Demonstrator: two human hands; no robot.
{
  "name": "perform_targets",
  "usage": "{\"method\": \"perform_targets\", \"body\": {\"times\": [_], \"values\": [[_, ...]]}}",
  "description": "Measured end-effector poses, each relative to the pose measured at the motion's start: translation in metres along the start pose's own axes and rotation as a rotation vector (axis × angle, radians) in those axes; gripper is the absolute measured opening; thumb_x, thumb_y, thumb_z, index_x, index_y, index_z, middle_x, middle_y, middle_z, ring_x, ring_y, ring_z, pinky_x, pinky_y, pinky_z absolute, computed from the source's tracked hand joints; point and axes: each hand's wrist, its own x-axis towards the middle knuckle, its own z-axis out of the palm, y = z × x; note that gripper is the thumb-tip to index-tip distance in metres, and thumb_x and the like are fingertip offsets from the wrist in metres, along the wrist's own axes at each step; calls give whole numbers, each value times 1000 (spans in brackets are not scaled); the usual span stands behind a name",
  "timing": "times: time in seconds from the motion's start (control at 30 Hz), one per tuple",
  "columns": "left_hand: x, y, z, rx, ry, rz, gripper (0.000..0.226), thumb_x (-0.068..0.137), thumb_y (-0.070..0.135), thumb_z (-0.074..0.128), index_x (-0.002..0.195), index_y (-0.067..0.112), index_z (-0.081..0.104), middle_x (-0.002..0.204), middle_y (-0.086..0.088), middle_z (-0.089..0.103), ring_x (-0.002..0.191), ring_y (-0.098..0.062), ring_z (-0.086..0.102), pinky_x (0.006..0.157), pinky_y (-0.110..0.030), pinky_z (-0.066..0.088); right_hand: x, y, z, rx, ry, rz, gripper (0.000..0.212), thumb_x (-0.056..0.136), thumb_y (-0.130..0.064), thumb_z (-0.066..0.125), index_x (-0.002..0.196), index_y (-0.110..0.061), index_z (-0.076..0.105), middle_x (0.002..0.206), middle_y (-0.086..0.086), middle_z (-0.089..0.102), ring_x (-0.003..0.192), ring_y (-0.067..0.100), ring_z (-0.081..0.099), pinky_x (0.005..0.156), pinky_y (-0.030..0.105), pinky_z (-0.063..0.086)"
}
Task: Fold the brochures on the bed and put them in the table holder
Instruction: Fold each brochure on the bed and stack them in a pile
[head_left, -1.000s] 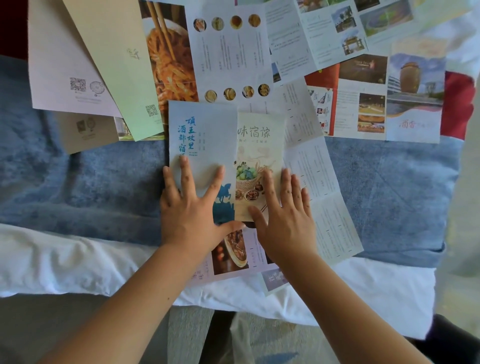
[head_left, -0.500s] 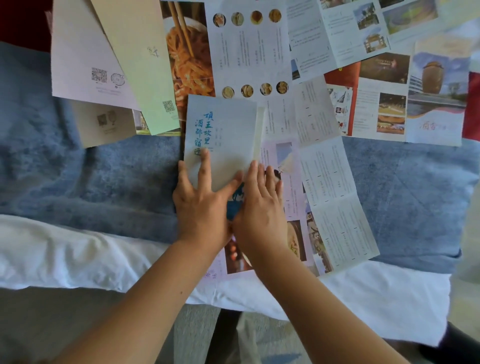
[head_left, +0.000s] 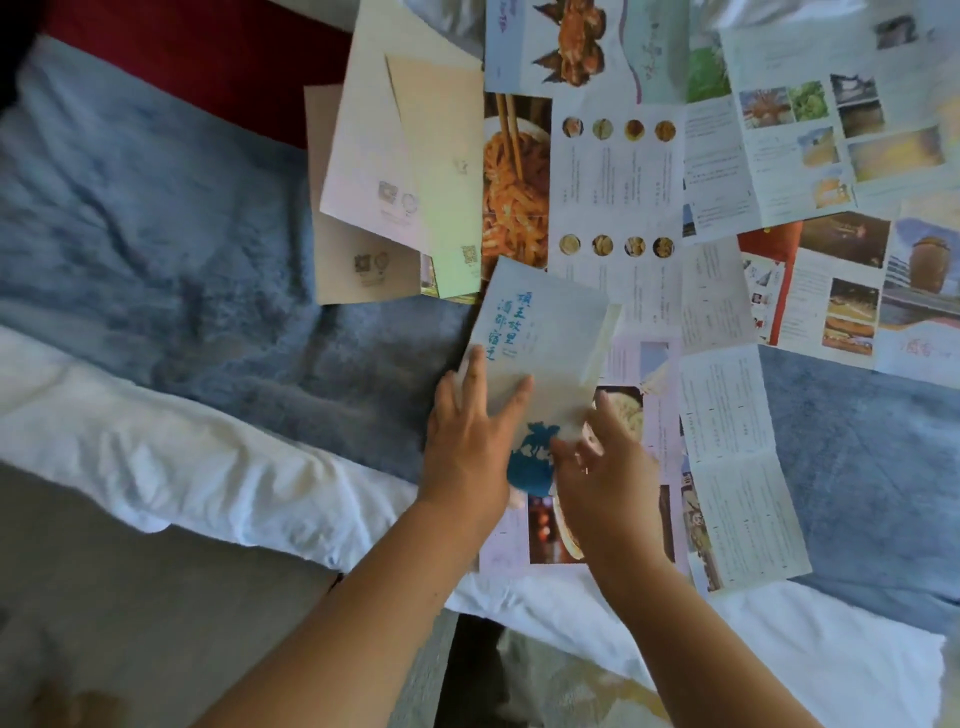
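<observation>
Blue blanket (head_left: 182, 249) left of the folded brochure (head_left: 540, 343) is open; unfolded brochures (head_left: 618, 187) crowd everything above and right.

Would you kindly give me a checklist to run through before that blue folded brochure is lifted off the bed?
1. Folded brochure closed, blue cover up: ok.
2. Edges flush: not ok; a cream panel shows past its right side.
3. Left hand pinning it: ok, fingers flat on the cover.
4. Right hand gripping the lower right corner: cannot tell, blurred.
5. Free of other sheets: not ok; it lies on an unfolded brochure.
6. Table holder located: cannot tell, not in view.
</observation>
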Motion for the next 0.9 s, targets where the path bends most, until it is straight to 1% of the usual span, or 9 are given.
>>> {"method": "perform_targets", "body": {"times": [0.13,0.2,0.3,0.4,0.47,0.53,0.67,0.8,0.9], "values": [[-42,-42,-1,-13,31,21,98,86,20,81,158,44,19,166,-6,-14,153,-40,3,121,-56,32,-37,-14,19,112,-40,33,68,91,-4,74,141,-42,50,106,-28,66,92,-11,67,82,23,61],[-64,-68,-4,4,18,-14,104,86,24,81,157,48,8,166,-4,-19,155,-39,-2,123,-56,27,-58,-20,40,14,-89,-20,73,91,-7,76,139,-50,43,109,-29,64,89,-19,64,78,10,56],[-94,-117,-19,11,14,-84,118,84,28,83,155,52,-8,166,-3,-23,156,-39,-4,124,-52,24,-80,-42,82,-110,-170,-112,71,92,-15,75,140,-55,41,103,-28,68,86,-18,62,74,3,49],[-114,-170,-44,-10,47,-192,134,59,41,98,158,48,8,169,-9,4,152,-42,21,110,-56,42,-90,-80,127,-136,-301,-137,67,96,-16,70,137,-59,37,113,-24,67,92,-15,62,66,-2,44],[-116,-206,-62,-18,67,-251,138,53,45,99,159,47,10,169,-9,11,150,-42,27,104,-57,47,-88,-110,159,-158,-358,-223,67,96,-13,69,143,-53,42,119,-26,65,100,-9,65,68,-5,42],[-107,-241,-84,-29,112,-260,134,48,43,101,158,41,23,166,-12,19,146,-45,32,98,-61,53,-81,-138,191,-160,-379,-324,64,96,-8,68,146,-42,48,125,-25,63,105,-4,64,79,-3,45],[-73,-303,-132,-2,190,-228,123,50,42,101,156,34,39,165,-15,22,143,-46,33,104,-62,49,-58,-190,248,-135,-353,-427,57,92,-1,65,138,-33,54,129,-17,59,105,11,66,90,29,61],[-36,-337,-166,57,159,-153,111,66,35,95,159,37,34,169,-11,7,152,-41,16,118,-58,36,-31,-219,280,-169,-304,-428,49,90,-1,69,132,-24,59,128,-14,59,103,13,68,91,31,61],[-17,-342,-173,60,89,-120,104,72,31,92,158,42,33,170,-5,-2,154,-43,3,118,-61,35,-18,-222,286,-258,-285,-440,42,89,-5,66,127,-22,62,127,-11,58,102,17,68,89,34,60]]}}
